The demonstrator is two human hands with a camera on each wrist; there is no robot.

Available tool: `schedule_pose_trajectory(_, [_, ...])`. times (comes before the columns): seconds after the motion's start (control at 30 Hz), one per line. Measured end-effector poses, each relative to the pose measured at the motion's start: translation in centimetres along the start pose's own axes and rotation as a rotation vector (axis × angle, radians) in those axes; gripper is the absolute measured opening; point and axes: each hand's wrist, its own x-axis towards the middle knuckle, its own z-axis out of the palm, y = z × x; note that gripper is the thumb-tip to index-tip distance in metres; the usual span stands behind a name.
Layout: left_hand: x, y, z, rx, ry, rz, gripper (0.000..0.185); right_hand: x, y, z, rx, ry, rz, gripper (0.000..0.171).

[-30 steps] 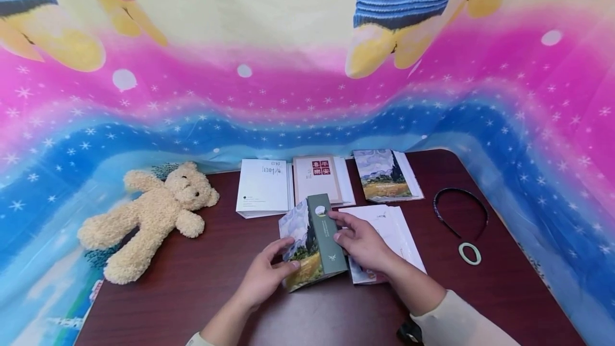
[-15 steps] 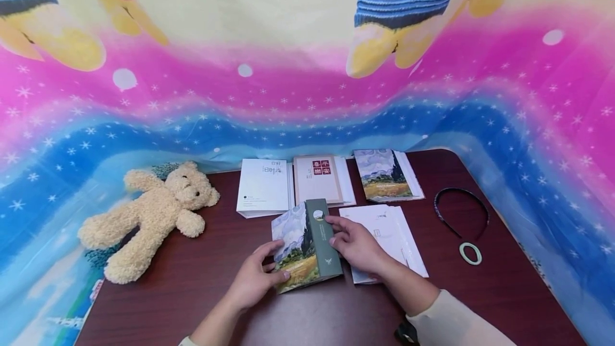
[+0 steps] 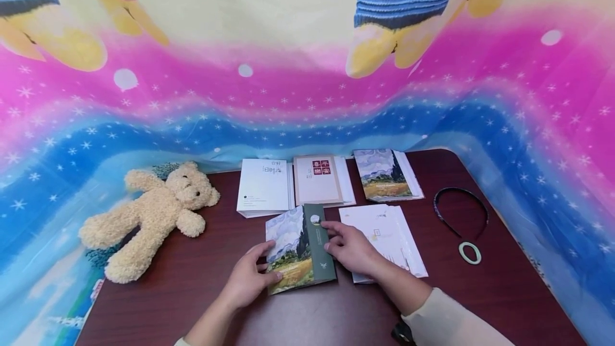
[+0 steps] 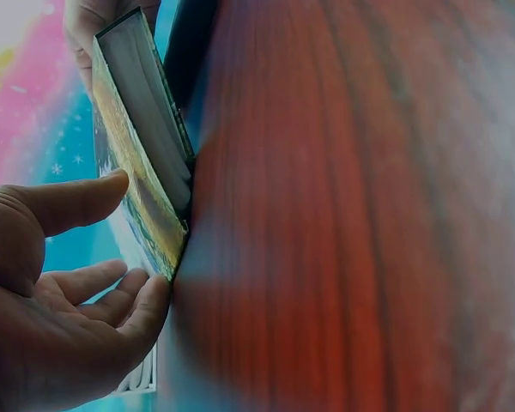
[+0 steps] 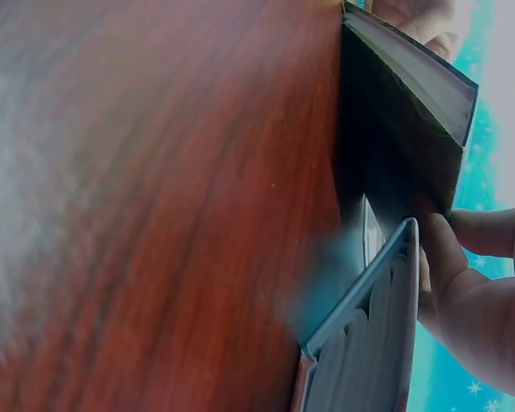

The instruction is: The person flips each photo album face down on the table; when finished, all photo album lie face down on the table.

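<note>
A photo album (image 3: pixel 290 252) with a painted landscape cover and green spine is tilted, its left edge down near the table and its spine side raised. With thumb and fingers, my right hand (image 3: pixel 353 247) pinches the raised spine side; the right wrist view has fingertips (image 5: pixel 442 236) under it. My left hand (image 3: pixel 247 277) rests at the left edge, thumb on the cover and fingers loosely bent against the side in the left wrist view. Beneath my right forearm lies a white album (image 3: pixel 379 223), partly hidden.
Along the back of the table (image 3: pixel 307 319) lie a white album (image 3: pixel 263 186), a beige album (image 3: pixel 317 183) and another landscape album (image 3: pixel 384 175). A teddy bear (image 3: pixel 154 218) lies left. A headband (image 3: pixel 444 223) and pale green ring (image 3: pixel 462 252) lie right.
The held album has moved left and toward the person, and its spine side has come lower. Both hands have moved left with it.
</note>
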Motion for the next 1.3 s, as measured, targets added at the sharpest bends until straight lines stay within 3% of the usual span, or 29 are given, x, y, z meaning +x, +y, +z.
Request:
schedule_pose_trajectory(0.9, [-0.2, -0.1, -1.6, 0.223, 0.029, 0.004, 0.083, 0.9, -0.3, 1.1, -0.276, -0.082, -0.067, 0.059])
schedule_pose_trajectory(1.3, [-0.2, 0.1, -2.0, 0.319, 0.049, 0.014, 0.084, 1.0, 0.1, 1.2, -0.321, -0.130, -0.073, 0.065])
